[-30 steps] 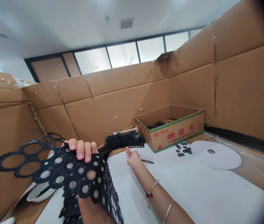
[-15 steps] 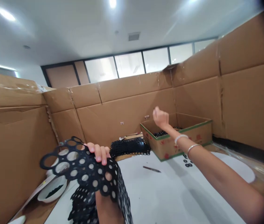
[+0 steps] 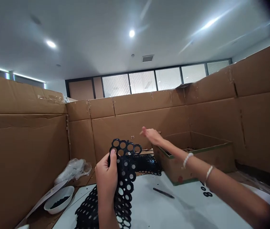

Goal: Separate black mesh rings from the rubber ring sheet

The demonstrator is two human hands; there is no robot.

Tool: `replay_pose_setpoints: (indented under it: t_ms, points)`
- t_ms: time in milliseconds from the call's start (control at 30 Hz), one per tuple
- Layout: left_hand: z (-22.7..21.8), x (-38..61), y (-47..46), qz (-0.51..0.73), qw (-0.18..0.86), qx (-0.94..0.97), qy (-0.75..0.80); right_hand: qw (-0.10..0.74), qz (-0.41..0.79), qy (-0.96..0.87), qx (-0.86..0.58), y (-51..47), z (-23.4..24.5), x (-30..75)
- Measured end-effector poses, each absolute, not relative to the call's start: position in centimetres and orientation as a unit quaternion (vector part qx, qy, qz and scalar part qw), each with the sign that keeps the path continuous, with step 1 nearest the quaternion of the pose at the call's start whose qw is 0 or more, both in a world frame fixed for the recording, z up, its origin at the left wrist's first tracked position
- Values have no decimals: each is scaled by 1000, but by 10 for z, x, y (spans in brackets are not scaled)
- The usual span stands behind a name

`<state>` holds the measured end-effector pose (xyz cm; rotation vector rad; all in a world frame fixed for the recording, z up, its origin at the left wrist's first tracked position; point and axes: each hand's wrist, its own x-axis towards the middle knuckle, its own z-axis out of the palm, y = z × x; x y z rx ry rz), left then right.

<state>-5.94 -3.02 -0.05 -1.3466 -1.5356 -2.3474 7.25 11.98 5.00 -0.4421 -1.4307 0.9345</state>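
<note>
There it is, a punched black strip [image 3: 124, 178], rubber by the look of it, riddled with round holes and hanging almost upright in the air in front of the person. The left hand [image 3: 106, 178] has it gripped: the thumb [image 3: 113, 156] presses on the near face just below the top rings, and the other fingers curl out of sight behind it. Its long axis runs from that ring-edged top, just above the thumb, straight down past the wrist, bunching into folds near the bottom of the view. Whether that lower end rests on the white table [image 3: 146, 206] can't be told from here.

The right hand [image 3: 151, 136] is reaching in high from the right, bangles on the forearm, fingers loose and open, gripping nothing. Its fingertips [image 3: 142, 131] point left toward the top of the strip, close but not touching, so the left hand is the nearer one by far.

Behind the strip, a heap of the same black perforated material [image 3: 146, 164] lies against a green-trimmed cardboard box [image 3: 194, 165]. On the table sit a dark pen [image 3: 163, 192] and a few small black rings [image 3: 206, 192]. Off to the left, a white bowl [image 3: 59, 199] holds black bits, beside a crumpled plastic bag [image 3: 73, 170], with cardboard walls [image 3: 22, 152] all around.
</note>
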Motion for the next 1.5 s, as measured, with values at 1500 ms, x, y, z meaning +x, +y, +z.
replay_pose_setpoints:
  t_ms: [1500]
  points:
    - [0, -13, -12, -649, -259, -549, -458, 715, 330, -589, -179, 76, -5, 144]
